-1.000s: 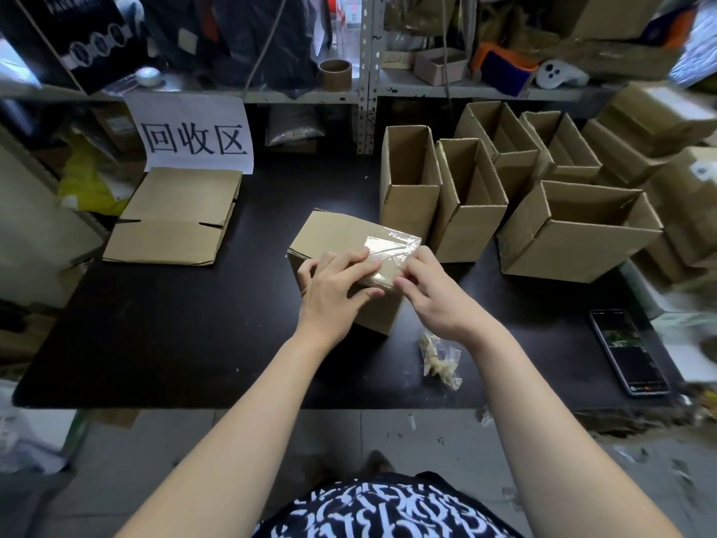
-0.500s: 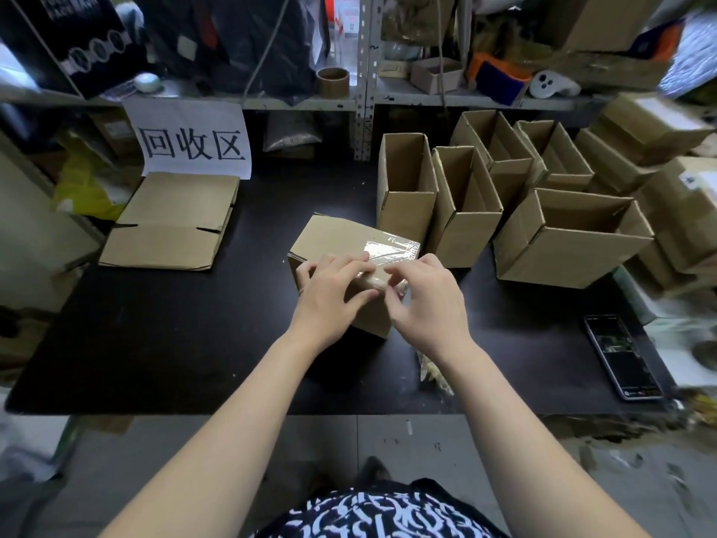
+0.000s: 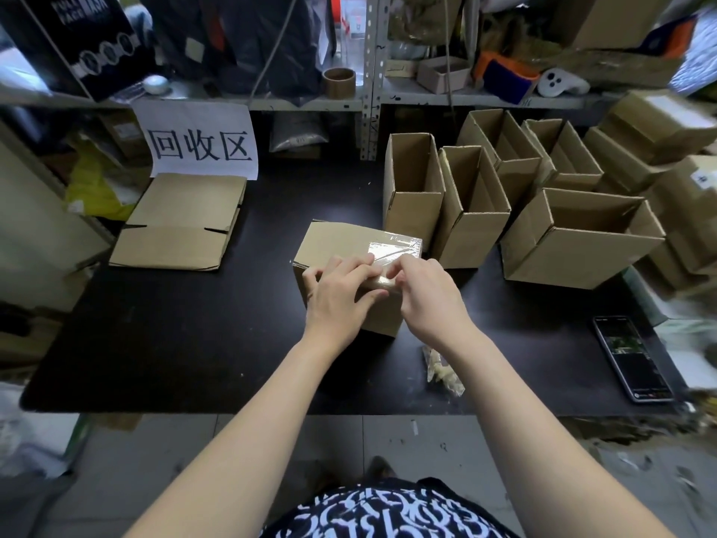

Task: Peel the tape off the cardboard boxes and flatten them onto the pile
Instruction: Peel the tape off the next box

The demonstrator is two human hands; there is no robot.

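Far left: flattened cardboard (image 3: 178,223) is lying on the dark surface (image 3: 194,343) as a low pile, flaps spread, just below a white paper sign (image 3: 201,143) with three printed characters that is hanging from the shelf edge.

Back centre: a brown tape roll (image 3: 339,82) is standing on the shelf beside the metal upright.

Centre: a closed box (image 3: 341,242) is sitting on the surface, well apart from the pile and just in front of the open boxes. Clear tape (image 3: 394,248) is running across its top towards the near edge.

The left hand (image 3: 341,300) is resting palm down on the near part of the box top. Its fingers (image 3: 349,266) are lying fairly straight across the cardboard and pressing it, and the thumb is pointing towards the other hand.

The right hand (image 3: 430,297) is working at the near end of the tape. Its fingers (image 3: 399,266) are curled narrow and pinching the tape there.

Near edge, under the right forearm: a crumpled wad of used tape (image 3: 442,368) is lying on the surface.

Right of centre: five open boxes are standing upright, two tall ones (image 3: 413,188) (image 3: 475,211) side by side, two more (image 3: 500,149) (image 3: 562,157) behind, and a wide one (image 3: 582,238) in front.

Far right: a phone (image 3: 632,359) is lying flat near the surface's edge, screen up.
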